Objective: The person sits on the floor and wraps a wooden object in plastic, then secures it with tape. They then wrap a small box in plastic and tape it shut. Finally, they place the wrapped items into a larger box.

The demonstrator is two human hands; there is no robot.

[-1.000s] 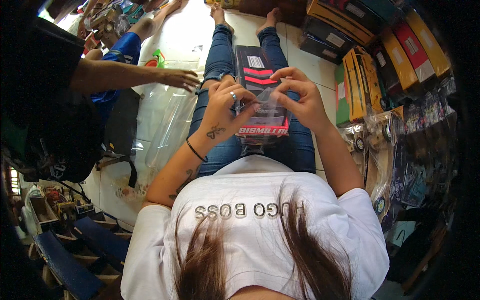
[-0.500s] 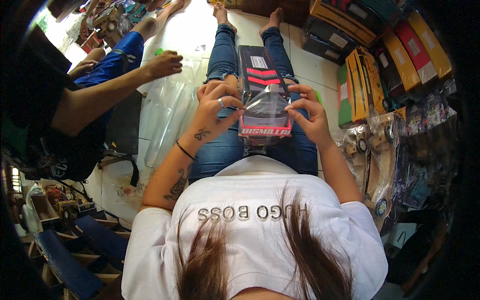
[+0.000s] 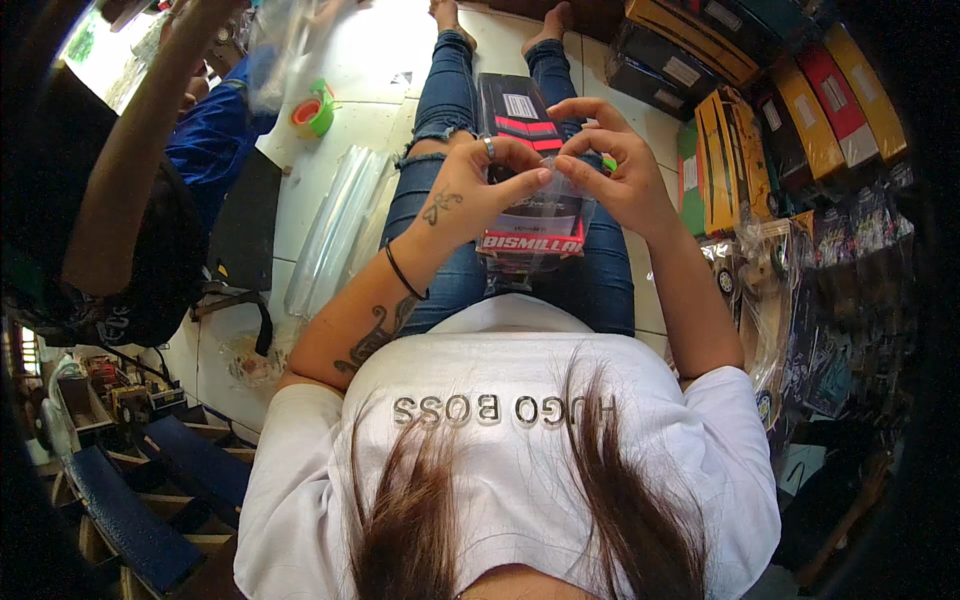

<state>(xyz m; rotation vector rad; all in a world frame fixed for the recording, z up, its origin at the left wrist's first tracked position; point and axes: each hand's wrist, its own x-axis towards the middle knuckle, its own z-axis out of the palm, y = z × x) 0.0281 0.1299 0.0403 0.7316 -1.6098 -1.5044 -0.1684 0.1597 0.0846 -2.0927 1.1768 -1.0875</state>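
On my lap lies a long black toy truck [image 3: 518,106] with red chevron stripes and a red lettered panel at the end nearest me. Clear plastic film [image 3: 545,207] covers that end, bunched up between my hands. My left hand [image 3: 490,187] pinches the film with thumb and forefinger above the truck's middle. Close against it, my right hand [image 3: 617,170] pinches the same film, its other fingers raised and spread. The fingertips of both hands almost meet. Whatever else sits between them is too small to make out.
Rolled clear plastic sheeting [image 3: 335,235] lies on the tiles at my left, with a green tape dispenser [image 3: 314,112] beyond it. A co-worker's arm [image 3: 140,140] is at far left. Wrapped toy trucks [image 3: 728,160] are stacked at right; dark blue curved pieces [image 3: 125,515] stand lower left.
Both hands have moved together and away from me over the truck, drawing the film inward. The co-worker's hand has left the floor sheeting, exposing the tape dispenser.
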